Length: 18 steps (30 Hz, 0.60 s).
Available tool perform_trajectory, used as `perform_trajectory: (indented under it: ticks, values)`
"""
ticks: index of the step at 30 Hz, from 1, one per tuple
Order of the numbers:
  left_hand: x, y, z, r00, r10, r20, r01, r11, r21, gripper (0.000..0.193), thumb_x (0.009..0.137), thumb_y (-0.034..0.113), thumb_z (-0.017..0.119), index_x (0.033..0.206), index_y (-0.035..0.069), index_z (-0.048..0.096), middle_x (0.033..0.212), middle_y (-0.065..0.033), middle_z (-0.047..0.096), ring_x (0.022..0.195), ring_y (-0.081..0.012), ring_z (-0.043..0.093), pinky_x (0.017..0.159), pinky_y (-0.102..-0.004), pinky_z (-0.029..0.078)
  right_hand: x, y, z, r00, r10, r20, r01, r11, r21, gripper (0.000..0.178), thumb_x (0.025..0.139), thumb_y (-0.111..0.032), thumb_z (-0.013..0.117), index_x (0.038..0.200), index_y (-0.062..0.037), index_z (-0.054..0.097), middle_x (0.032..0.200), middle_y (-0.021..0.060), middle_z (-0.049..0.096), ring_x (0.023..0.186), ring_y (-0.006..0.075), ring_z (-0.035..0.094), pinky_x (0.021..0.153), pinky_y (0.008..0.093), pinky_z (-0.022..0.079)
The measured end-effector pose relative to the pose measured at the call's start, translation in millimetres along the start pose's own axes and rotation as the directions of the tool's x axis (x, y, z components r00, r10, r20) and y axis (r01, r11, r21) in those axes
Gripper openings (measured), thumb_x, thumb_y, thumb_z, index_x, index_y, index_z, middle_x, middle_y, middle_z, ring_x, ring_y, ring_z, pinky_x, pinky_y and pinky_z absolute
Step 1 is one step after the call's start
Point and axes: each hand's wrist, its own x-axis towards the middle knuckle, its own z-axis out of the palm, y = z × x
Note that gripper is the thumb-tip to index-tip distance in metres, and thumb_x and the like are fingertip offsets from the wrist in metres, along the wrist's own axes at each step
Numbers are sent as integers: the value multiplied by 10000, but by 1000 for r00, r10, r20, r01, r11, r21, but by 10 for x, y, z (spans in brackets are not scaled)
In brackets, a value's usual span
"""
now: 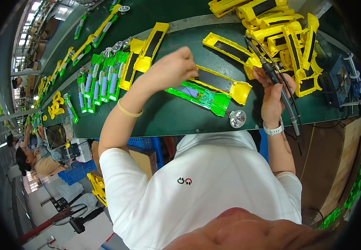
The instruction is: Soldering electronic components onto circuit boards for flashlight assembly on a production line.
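Note:
My left hand (pixel 170 70) hovers over the left end of a yellow flashlight shell half (pixel 239 91), fingers curled together; whatever they pinch is hidden. Alongside that shell lies a green shell half (pixel 220 105) holding a purple battery and a green circuit board with thin wires. A round silver reflector lamp (pixel 237 119) rests by its right end, near the table's front edge. My right hand (pixel 273 102) grips a soldering iron (pixel 288 103), its tip end pointing up and to the left. Another yellow shell half (pixel 228 49) lies behind, close to the iron.
Yellow shells (pixel 272 25) are heaped at the back right, beside a blue soldering station (pixel 334 81). Several green shells with batteries (pixel 101 81) stand in a row on the left, next to more yellow shells (pixel 150 48). A co-worker (pixel 43 160) sits farther left, near a fan (pixel 56 136).

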Motion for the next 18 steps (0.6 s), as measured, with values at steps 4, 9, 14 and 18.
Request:
perform_trajectory:
  ticks: [4, 9, 14, 18]
  values:
    - [56, -88, 57, 964, 147, -220, -134, 988, 73, 122, 774, 118, 666, 873, 46, 673, 912, -80, 565, 826, -220, 566, 681, -320, 476, 17, 23, 76, 998, -49, 36, 49, 999, 15, 335, 964, -289, 444, 1149, -56, 290, 1121, 260, 530, 997, 346, 607, 904, 413, 473]
    - [-138, 12, -15, 947, 237, -219, -241, 970, 6, 246, 680, 112, 707, 890, 67, 587, 1070, -109, 566, 1057, -316, 523, 895, -402, 428, 3, 44, 56, 998, -4, 56, 2, 999, 36, 334, 964, -284, 445, 1160, -59, 296, 1145, 255, 514, 1003, 353, 601, 894, 432, 482]
    - [-518, 129, 196, 970, 195, -148, -231, 927, -294, 410, 664, 152, 758, 917, 101, 440, 1047, -120, 538, 973, -337, 526, 875, -441, 420, 47, 6, 158, 989, 120, 85, -127, 989, 75, 333, 965, -265, 449, 1174, -59, 290, 1143, 240, 515, 1008, 344, 599, 880, 426, 498]
    - [-640, 139, 286, 956, 276, -97, -291, 928, -234, 397, 656, 117, 760, 917, 93, 461, 999, -117, 536, 955, -316, 535, 808, -382, 459, 146, -66, 240, 970, 229, 78, -234, 970, 69, 293, 975, -225, 419, 1178, -60, 287, 1156, 240, 510, 1018, 333, 596, 885, 411, 499]
